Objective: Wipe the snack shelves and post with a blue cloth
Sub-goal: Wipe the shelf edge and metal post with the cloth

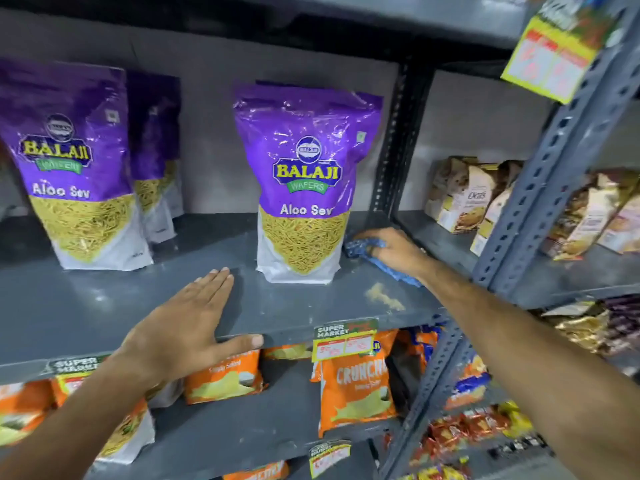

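Note:
A grey metal shelf (86, 306) carries purple Aloo Sev bags. My right hand (394, 249) presses a crumpled blue cloth (367, 247) onto the shelf's back right corner, just right of the middle bag (304, 188) and close to the dark rear post (398, 140). My left hand (187, 327) lies flat with fingers spread on the shelf's front edge, holding nothing, left of that bag. A slotted grey front post (540, 174) rises at the right, beside my right forearm.
More purple bags (69, 161) stand at the shelf's left. A pale crumb smear (384, 296) lies near the front right of the shelf. Orange snack packs (356, 379) fill the shelf below. Boxed snacks (464, 195) sit in the neighbouring bay. Price tags hang on the edges.

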A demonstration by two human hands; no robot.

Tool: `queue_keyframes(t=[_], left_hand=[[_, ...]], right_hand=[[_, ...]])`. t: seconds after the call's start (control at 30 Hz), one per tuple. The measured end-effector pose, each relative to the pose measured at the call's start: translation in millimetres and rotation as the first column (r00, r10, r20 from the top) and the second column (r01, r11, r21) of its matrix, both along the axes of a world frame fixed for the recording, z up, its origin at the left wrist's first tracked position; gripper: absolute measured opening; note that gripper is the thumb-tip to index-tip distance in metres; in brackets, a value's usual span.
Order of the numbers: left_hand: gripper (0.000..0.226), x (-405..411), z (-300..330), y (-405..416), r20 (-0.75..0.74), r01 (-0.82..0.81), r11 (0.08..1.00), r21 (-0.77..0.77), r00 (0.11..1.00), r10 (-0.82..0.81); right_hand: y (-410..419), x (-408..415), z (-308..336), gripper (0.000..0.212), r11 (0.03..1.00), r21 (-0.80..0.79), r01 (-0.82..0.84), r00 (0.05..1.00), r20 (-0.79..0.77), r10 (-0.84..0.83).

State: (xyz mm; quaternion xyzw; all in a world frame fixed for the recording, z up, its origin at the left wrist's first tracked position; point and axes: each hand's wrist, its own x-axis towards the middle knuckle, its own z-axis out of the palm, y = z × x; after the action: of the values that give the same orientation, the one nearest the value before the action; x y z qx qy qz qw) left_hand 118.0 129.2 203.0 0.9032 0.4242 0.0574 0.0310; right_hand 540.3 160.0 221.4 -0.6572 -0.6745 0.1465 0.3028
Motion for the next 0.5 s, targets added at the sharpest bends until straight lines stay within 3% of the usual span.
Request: queue_keyframes(t=[0.1, 0.17, 0.23, 0.27, 0.33, 0.43, 0.5], left_hand=[[0.138, -1.1, -1.7, 2.8, -0.001, 0.007, 1.000, -0.016, 1.000, -0.007], [0.139, -1.5, -3.2, 4.5, -0.012, 0.010, 1.000, -0.011, 1.000, -0.010], [0.139, -1.7, -3.4, 4.4, -0.016, 0.005, 1.000, -0.011, 1.000, -0.005], [0.139, -1.6, -2.7, 4.4, -0.022, 0.003, 1.000, -0.020, 1.000, -0.003], [0.139, -1.4, -1.3, 4.9, -0.033, 0.000, 0.999, -0.033, 0.999, -0.001], [0.139, -1.8, -2.9, 7.0, -0.038, -0.003, 1.000, -0.024, 0.999, 0.002], [0.139, -2.2, -4.0, 7.6, -0.043, -0.001, 1.000, -0.024, 0.999, 0.000]], right_hand=[[-30.4, -8.6, 7.2, 0.040, 0.998, 0.060, -0.008, 0.988, -0.155, 0.017], [-39.0, -8.4, 11.9, 0.042, 0.963, 0.178, 0.201, 0.913, -0.391, -0.118], [-35.6, 5.6, 9.8, 0.046, 0.835, 0.192, 0.516, 0.787, -0.490, -0.374], [-37.4, 10.5, 7.4, 0.048, 0.774, 0.136, 0.618, 0.738, -0.438, -0.513], [-39.3, 15.2, -1.9, 0.051, 0.755, 0.004, 0.656, 0.741, -0.192, -0.643], [-40.6, 5.7, -2.4, 0.055, 0.808, -0.016, 0.589, 0.807, 0.072, -0.586], [-42.1, -3.8, 3.8, 0.054, 0.853, -0.016, 0.522, 0.850, 0.084, -0.519]])
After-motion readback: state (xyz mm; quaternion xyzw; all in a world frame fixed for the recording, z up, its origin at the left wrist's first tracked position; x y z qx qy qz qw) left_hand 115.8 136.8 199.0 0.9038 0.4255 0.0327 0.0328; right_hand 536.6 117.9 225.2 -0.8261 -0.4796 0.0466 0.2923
